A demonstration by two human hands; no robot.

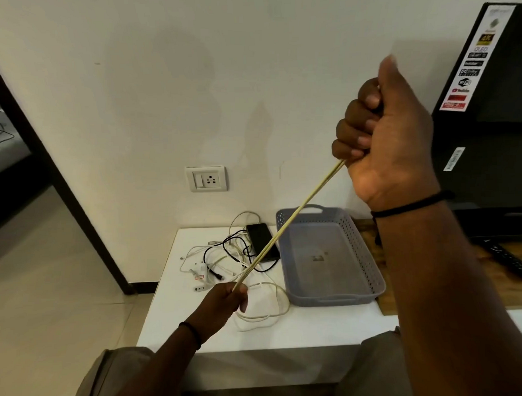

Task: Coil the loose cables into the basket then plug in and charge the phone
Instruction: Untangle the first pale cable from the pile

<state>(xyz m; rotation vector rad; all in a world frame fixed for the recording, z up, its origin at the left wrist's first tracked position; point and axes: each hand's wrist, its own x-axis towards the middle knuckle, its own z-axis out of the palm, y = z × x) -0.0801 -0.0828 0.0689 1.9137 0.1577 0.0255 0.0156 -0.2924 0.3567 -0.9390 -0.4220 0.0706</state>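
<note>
The pale cream doubled cable (287, 223) ran taut from the left hand (228, 299), low at seven o'clock, up to the right hand (385, 137), high at one o'clock; both grips were closed around it. Its long axis crossed above the near-left corner of the grey perforated plastic basket (371, 253), which sat on the white desk (303, 329) with nothing in it. The left hand was nearer the tangle of white and black cables (226, 258) and the black phone (261, 239) beside the basket.
</note>
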